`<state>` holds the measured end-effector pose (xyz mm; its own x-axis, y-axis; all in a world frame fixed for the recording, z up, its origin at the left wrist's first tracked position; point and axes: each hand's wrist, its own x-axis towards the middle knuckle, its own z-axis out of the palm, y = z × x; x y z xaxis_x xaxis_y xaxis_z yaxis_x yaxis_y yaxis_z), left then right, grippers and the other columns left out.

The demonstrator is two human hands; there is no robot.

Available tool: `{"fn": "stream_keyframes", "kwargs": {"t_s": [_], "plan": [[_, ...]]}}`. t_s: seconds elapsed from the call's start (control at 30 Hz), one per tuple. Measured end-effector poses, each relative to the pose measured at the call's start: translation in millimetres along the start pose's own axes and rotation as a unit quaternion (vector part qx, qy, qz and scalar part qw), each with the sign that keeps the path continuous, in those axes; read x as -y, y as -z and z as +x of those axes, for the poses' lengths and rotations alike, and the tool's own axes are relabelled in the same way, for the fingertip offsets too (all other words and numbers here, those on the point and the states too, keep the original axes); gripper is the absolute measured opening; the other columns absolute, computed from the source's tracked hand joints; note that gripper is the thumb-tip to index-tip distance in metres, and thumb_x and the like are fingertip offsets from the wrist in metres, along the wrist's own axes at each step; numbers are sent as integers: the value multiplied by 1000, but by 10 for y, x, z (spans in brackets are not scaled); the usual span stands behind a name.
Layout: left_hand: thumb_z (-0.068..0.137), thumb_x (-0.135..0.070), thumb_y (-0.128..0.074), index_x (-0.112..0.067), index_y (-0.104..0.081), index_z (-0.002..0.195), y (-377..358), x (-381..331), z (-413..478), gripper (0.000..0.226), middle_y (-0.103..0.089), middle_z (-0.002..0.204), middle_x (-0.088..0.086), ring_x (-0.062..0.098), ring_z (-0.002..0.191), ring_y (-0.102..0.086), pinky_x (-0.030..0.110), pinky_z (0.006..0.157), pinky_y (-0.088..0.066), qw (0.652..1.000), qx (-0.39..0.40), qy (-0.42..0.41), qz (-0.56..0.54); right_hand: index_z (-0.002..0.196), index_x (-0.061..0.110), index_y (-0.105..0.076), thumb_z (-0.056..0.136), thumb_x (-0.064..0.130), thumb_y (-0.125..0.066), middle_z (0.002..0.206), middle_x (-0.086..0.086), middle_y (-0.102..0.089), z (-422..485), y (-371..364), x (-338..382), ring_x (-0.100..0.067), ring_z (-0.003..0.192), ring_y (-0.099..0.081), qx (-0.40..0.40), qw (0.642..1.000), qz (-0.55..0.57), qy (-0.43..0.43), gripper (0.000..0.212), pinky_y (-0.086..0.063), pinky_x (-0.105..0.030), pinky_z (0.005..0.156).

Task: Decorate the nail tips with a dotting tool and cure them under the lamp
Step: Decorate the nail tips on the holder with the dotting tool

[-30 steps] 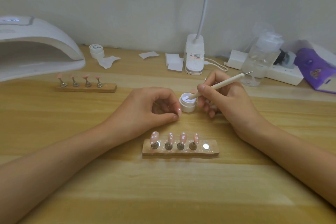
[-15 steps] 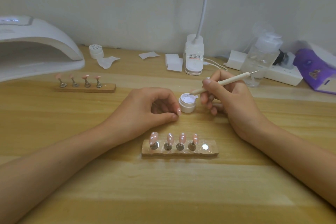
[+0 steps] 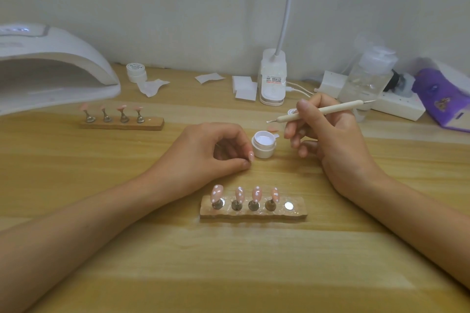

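The dotting tool [image 3: 320, 110] sits in the right hand [image 3: 335, 140] like a pencil, up and to the right of the little white gel pot [image 3: 263, 143]. Its tip points down toward the pot and looks to have a bit of white on it, so I think it is ready to make a dot. The pot has no lid on, so the tool can dip in.

The left hand [image 3: 208, 152] lies just left of the pot, loosely curled, with nothing in it. It may be there to stop the pot sliding. I cannot tell if it touches.

In front of the pot, four pink nail tips [image 3: 256, 193] with white dots stand on a wooden holder [image 3: 253, 213], tilted up so they are easy to reach. Far left of the pot waits a second holder [image 3: 122, 124] of plain tips, beside the curing lamp [image 3: 50, 68].
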<state>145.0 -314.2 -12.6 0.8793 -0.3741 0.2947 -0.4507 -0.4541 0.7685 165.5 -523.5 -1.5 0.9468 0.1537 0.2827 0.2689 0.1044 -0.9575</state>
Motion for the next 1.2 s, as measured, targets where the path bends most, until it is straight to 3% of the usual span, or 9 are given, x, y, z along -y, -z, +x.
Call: {"fn": "stream_keyframes", "kwargs": {"t_s": [0.3,0.47,0.7,1.2], "plan": [[76,-6,-80,-19,-71,74,16,-4,15,16,-69,72,-19,-5,64,-61,4,61,-40,1000,2,7,-11,76,17,-49,86,34,-62,65,-3,-66,-25,4,48,-14,54,-58,-1,1000,12,5,24,-42,-19,42],[76,-6,-80,-19,-71,74,19,-1,16,16,-69,72,-17,-4,64,-61,4,62,-40,1000,1,10,-16,76,16,-51,90,21,-63,64,-5,-65,-83,-37,45,-15,53,-59,46,998,32,-9,20,-45,-20,43],[76,-6,-80,-21,-71,74,15,-1,19,18,-69,70,-15,-4,62,-58,4,60,-39,1000,-1,8,-10,71,15,-49,84,22,-64,63,-10,-64,-114,-103,18,-16,53,-59,86,996,9,-33,21,-48,-23,48],[77,-6,-80,-21,-70,75,5,-11,0,18,-70,71,-12,-4,61,-58,5,60,-39,1000,9,16,-7,73,13,-47,94,10,-57,61,-9,-64,-112,-117,5,-17,52,-58,92,994,-26,-47,23,-49,-23,49]]}}
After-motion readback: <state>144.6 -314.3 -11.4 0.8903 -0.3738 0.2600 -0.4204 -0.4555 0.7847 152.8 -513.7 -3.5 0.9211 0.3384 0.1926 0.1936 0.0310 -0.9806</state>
